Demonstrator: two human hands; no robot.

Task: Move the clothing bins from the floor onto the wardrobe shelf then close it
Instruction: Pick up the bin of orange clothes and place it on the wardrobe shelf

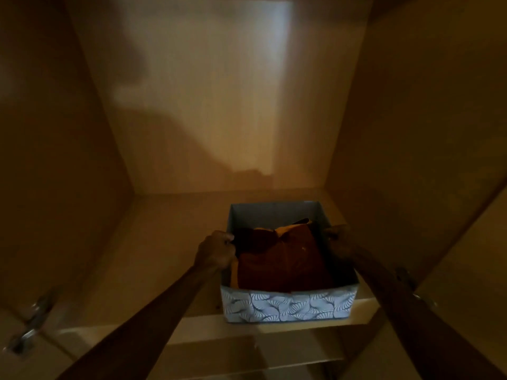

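A grey-blue clothing bin (288,307) with a white leaf pattern sits on the wardrobe shelf (164,242), at its right side, with its front wall at the shelf's front edge. Folded brown and orange clothes (285,259) fill it. My left hand (215,253) grips the bin's left rim. My right hand (338,239) grips the right rim, close to the wardrobe's right wall. Both arms reach in from below.
The wardrobe is dim, with tall wooden side walls and a back panel (208,91). The left door's hinge (30,322) and the right door's hinge (406,278) show at the opening. Bare shelf lies left of the bin. A lower shelf edge (247,360) shows beneath.
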